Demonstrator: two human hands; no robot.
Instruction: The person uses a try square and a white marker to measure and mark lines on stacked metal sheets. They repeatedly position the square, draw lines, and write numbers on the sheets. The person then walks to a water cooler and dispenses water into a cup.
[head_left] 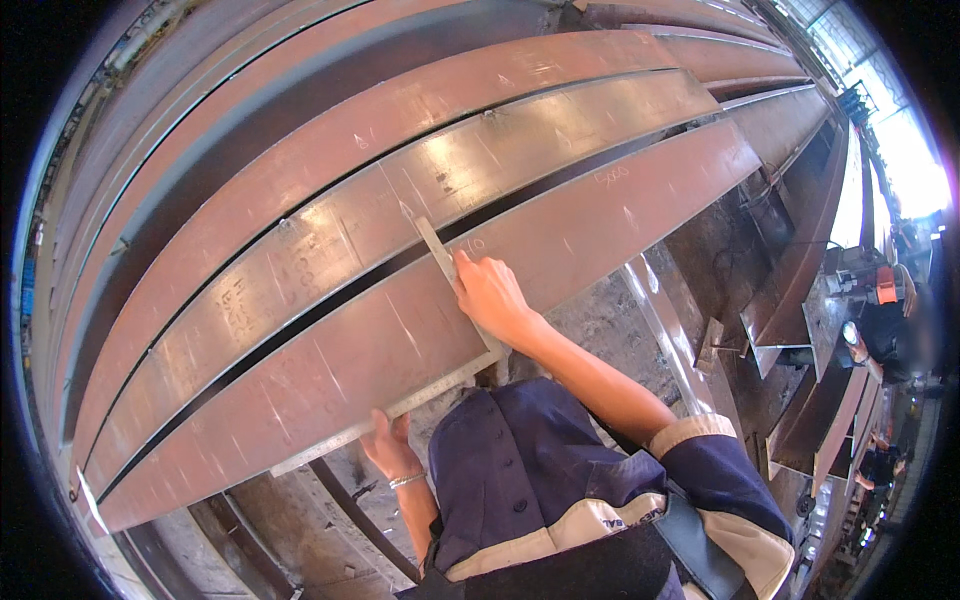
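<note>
A steel square (440, 250) lies against the nearest reddish-brown steel beam (370, 320). One of its arms crosses the beam's top face, and the other runs along the near edge. My left hand (391, 447) grips the edge arm, thumb and fingers round it, with a bracelet at the wrist. Over the crossing arm, my right hand (492, 297) is closed, its curled fingers touching the arm's right side. Whatever those fingertips may pinch is too small to make out. Chalk strokes and written marks cover the beam's face around the square.
More long steel beams (330, 235) lie side by side beyond, with narrow dark gaps between. Cut beam ends (790, 330) stick out at the right. Below the near beam are steel supports (240, 540) and dusty ground. Farther right, another person (880, 465) is partly visible.
</note>
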